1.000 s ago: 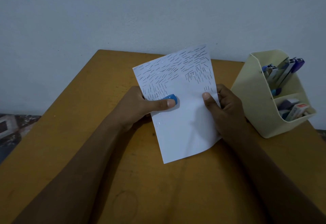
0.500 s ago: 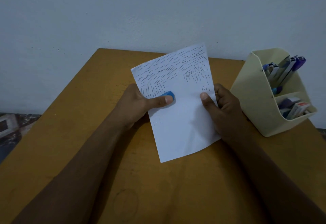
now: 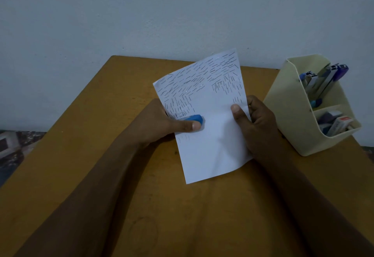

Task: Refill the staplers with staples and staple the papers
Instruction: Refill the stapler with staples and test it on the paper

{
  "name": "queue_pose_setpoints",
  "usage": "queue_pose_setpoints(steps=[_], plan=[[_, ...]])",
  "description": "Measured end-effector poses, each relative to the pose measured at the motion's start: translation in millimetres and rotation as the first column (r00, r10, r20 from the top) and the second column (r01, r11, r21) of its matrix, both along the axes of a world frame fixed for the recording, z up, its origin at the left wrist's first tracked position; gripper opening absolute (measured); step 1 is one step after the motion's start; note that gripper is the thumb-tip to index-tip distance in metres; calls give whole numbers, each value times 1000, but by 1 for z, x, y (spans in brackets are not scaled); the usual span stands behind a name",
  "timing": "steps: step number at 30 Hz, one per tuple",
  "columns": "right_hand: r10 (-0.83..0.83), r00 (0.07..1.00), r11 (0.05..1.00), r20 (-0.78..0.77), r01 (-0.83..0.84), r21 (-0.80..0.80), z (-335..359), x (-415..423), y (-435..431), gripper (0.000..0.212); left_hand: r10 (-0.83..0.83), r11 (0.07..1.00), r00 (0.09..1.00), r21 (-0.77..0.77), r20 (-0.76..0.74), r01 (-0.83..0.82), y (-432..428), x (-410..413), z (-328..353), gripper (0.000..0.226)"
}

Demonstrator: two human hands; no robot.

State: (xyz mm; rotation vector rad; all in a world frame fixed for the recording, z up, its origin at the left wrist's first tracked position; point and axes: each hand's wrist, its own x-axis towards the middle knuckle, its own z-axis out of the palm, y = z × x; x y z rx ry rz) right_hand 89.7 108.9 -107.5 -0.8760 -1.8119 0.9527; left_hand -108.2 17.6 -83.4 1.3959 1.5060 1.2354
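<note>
Holding a white paper (image 3: 212, 135) above the brown table (image 3: 91, 155), both hands grip it at mid-height. The left hand (image 3: 162, 123) is closed around a blue stapler (image 3: 193, 118) at the sheet's left edge, thumb pressed along the stapler's top, its blue nose lying over the paper. The right hand (image 3: 255, 121) pinches the right edge, thumb on the front and fingers curled behind. The sheet tilts with its top toward the wall, and its upper half is covered with many rows of staples (image 3: 198, 74). To the right, on the table and apart from the hands, stands a cream organizer (image 3: 283, 104); its upper compartment holds what look like more staplers (image 3: 323, 78), and the lower one holds small boxes (image 3: 336, 124), possibly staple packs, though the dim light leaves that unclear.
</note>
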Motion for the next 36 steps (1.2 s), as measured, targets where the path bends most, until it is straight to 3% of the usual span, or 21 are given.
queue_pose_setpoints(steps=[5,9,26,36], plan=[[4,1000,1000,-30,-4,-16,1,0,-1,12,10,1000,999,-13,38,-9,-2,0,0,25],[6,999,1000,-40,-6,-8,1,-1,0,12,46,999,998,-16,43,-46,-1,-1,-3,22],[46,999,998,-11,-46,32,3,-2,-3,12,84,981,992,168,96,-100,3,2,-11,47],[6,1000,1000,-20,-6,1,0,0,0,13,-6,999,1000,50,2,5,0,1,-4,52]])
